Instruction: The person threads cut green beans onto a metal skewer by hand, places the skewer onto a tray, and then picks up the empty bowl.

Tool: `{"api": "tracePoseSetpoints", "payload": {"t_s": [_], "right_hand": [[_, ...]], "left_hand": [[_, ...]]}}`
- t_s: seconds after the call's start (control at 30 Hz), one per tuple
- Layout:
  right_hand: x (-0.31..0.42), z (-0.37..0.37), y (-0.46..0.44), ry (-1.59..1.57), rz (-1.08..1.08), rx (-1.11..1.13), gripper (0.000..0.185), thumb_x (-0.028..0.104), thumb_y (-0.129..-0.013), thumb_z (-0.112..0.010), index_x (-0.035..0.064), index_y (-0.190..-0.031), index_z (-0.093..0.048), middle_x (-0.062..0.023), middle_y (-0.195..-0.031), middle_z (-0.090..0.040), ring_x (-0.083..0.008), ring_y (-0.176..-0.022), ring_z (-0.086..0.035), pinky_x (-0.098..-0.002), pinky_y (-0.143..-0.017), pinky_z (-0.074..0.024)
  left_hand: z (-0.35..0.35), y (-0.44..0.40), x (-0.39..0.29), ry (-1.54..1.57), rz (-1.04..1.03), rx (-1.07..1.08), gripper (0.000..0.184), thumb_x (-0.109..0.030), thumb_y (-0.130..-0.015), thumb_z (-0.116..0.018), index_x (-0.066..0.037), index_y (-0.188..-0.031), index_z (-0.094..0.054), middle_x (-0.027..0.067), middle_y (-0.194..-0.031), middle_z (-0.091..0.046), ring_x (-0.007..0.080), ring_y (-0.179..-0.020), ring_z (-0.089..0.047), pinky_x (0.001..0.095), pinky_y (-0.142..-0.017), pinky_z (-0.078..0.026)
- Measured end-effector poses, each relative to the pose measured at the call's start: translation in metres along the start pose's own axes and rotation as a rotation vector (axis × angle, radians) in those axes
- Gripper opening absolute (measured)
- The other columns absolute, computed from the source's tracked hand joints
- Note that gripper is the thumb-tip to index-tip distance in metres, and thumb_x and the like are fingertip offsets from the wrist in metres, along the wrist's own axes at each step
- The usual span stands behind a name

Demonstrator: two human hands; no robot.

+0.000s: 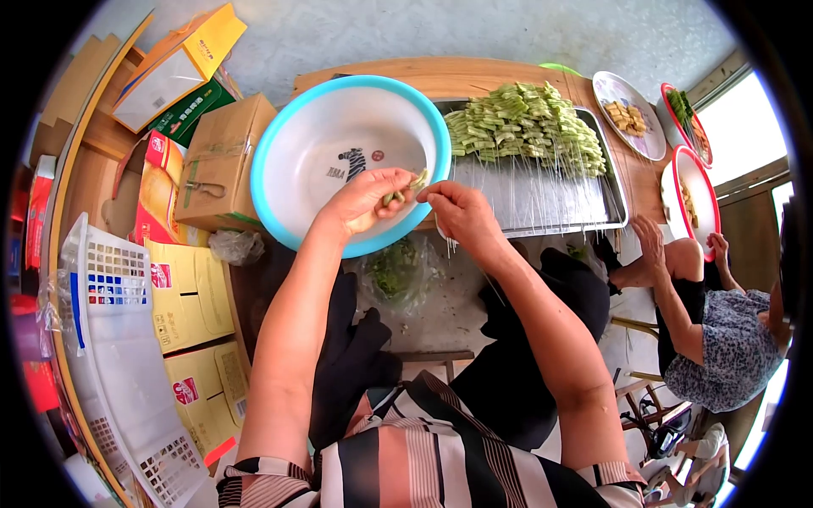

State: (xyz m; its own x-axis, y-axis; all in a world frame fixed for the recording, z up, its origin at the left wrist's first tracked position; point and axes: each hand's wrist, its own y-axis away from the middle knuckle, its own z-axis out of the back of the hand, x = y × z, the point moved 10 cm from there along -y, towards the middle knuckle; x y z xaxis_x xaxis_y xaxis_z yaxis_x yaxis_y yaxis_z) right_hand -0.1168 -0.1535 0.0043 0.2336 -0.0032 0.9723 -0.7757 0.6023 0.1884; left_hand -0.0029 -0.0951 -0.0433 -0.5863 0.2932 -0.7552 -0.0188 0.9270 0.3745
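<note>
My left hand (pixel 368 201) is closed on pale green vegetable pieces (pixel 418 179), held over the right part of a white basin (pixel 296 127) with a blue rim. Close beside it, my right hand (pixel 464 218) is pinched shut on a thin skewer, mostly hidden by the fingers and palm. To the right, a metal tray (pixel 550 203) carries a heap of skewered green vegetable pieces (pixel 529 127), their thin sticks pointing toward me. The basin shows a printed zebra on its bottom.
Another person (pixel 724 339) sits at the right, hands near a red-rimmed bowl (pixel 714 212). A plate (pixel 605 85) of tan pieces stands behind. Cardboard boxes (pixel 224 157) and a white plastic basket (pixel 118 339) are at the left. A plastic bag of greens (pixel 396 271) lies below the basin.
</note>
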Motion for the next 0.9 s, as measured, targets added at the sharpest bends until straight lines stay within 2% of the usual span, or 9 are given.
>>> {"api": "tracePoseSetpoints", "payload": {"t_s": [0.03, 0.1, 0.13, 0.2, 0.3, 0.43, 0.5, 0.6, 0.9], "right_hand": [[-0.001, 0.002, -0.002, -0.001, 0.001, 0.001, 0.020, 0.014, -0.092, -0.054, -0.0004, -0.098, -0.067, -0.0001, -0.060, -0.053, -0.0059, -0.050, -0.045, -0.0248, -0.046, -0.0360], [-0.006, 0.011, -0.005, -0.136, -0.016, -0.009, 0.018, 0.012, -0.093, -0.053, -0.0009, -0.095, -0.066, 0.0015, -0.059, -0.050, -0.0048, -0.048, -0.042, -0.0230, -0.044, -0.0326], [-0.003, 0.013, -0.004, -0.135, -0.016, -0.006, 0.018, 0.012, -0.093, -0.053, -0.0009, -0.095, -0.066, 0.0015, -0.059, -0.050, -0.0048, -0.048, -0.042, -0.0230, -0.044, -0.0326], [0.008, 0.016, 0.002, -0.183, -0.010, 0.014, 0.019, 0.012, -0.094, -0.052, -0.0010, -0.095, -0.065, 0.0036, -0.057, -0.047, -0.0035, -0.048, -0.040, -0.0219, -0.043, -0.0296], [0.016, 0.014, 0.011, -0.147, -0.011, 0.055, 0.019, 0.012, -0.095, -0.051, -0.0007, -0.096, -0.065, 0.0041, -0.057, -0.046, -0.0029, -0.048, -0.039, -0.0217, -0.044, -0.0302], [0.015, -0.002, 0.023, -0.124, -0.037, 0.134, 0.019, 0.013, -0.095, -0.051, 0.0007, -0.096, -0.065, 0.0040, -0.059, -0.047, -0.0032, -0.051, -0.041, -0.0215, -0.046, -0.0323], [0.008, -0.007, 0.022, -0.078, -0.012, 0.131, 0.018, 0.013, -0.095, -0.052, 0.0011, -0.096, -0.065, 0.0041, -0.060, -0.047, -0.0034, -0.052, -0.042, -0.0218, -0.047, -0.0331], [0.006, -0.011, 0.023, -0.055, -0.030, 0.140, 0.017, 0.013, -0.094, -0.053, 0.0013, -0.095, -0.065, 0.0039, -0.060, -0.047, -0.0043, -0.052, -0.043, -0.0232, -0.048, -0.0350], [0.010, -0.008, 0.022, -0.002, -0.043, 0.119, 0.019, 0.014, -0.094, -0.051, 0.0005, -0.094, -0.065, 0.0024, -0.059, -0.047, -0.0050, -0.051, -0.043, -0.0239, -0.047, -0.0349]], "left_hand": [[0.000, 0.000, -0.001, -0.001, -0.001, -0.001, 0.021, -0.015, -0.092, -0.062, -0.002, -0.108, -0.059, 0.0025, -0.084, -0.062, 0.0029, -0.065, -0.054, 0.0144, -0.050, -0.041], [0.006, 0.002, -0.016, 0.103, -0.121, -0.059, 0.025, -0.010, -0.091, -0.061, 0.000, -0.115, -0.058, 0.0060, -0.095, -0.064, 0.0098, -0.082, -0.062, 0.0203, -0.068, -0.052], [0.005, 0.004, -0.018, 0.105, -0.123, -0.061, 0.025, -0.010, -0.091, -0.061, 0.000, -0.115, -0.058, 0.0060, -0.095, -0.064, 0.0098, -0.082, -0.062, 0.0203, -0.068, -0.052], [0.011, 0.009, -0.032, 0.084, -0.238, -0.131, 0.023, -0.007, -0.091, -0.059, 0.002, -0.113, -0.059, 0.0100, -0.100, -0.066, 0.0187, -0.093, -0.064, 0.0285, -0.085, -0.053], [0.027, 0.008, -0.034, 0.066, -0.277, -0.193, 0.023, -0.007, -0.091, -0.060, 0.003, -0.112, -0.058, 0.0119, -0.100, -0.066, 0.0206, -0.093, -0.065, 0.0293, -0.086, -0.054], [0.033, 0.011, -0.038, 0.066, -0.315, -0.268, 0.023, -0.010, -0.092, -0.061, 0.002, -0.112, -0.059, 0.0125, -0.099, -0.066, 0.0193, -0.090, -0.066, 0.0276, -0.077, -0.056], [0.045, 0.015, -0.036, 0.087, -0.293, -0.385, 0.022, -0.012, -0.092, -0.061, 0.001, -0.110, -0.061, 0.0114, -0.096, -0.066, 0.0147, -0.080, -0.064, 0.0239, -0.064, -0.053], [0.054, 0.010, -0.034, 0.129, -0.324, -0.356, 0.021, -0.013, -0.093, -0.061, 0.001, -0.108, -0.062, 0.0100, -0.093, -0.066, 0.0103, -0.071, -0.058, 0.0209, -0.056, -0.047], [0.044, 0.010, -0.038, 0.205, -0.332, -0.301, 0.019, -0.010, -0.093, -0.060, 0.002, -0.107, -0.062, 0.0091, -0.089, -0.064, 0.0086, -0.067, -0.054, 0.0197, -0.053, -0.043]]}}
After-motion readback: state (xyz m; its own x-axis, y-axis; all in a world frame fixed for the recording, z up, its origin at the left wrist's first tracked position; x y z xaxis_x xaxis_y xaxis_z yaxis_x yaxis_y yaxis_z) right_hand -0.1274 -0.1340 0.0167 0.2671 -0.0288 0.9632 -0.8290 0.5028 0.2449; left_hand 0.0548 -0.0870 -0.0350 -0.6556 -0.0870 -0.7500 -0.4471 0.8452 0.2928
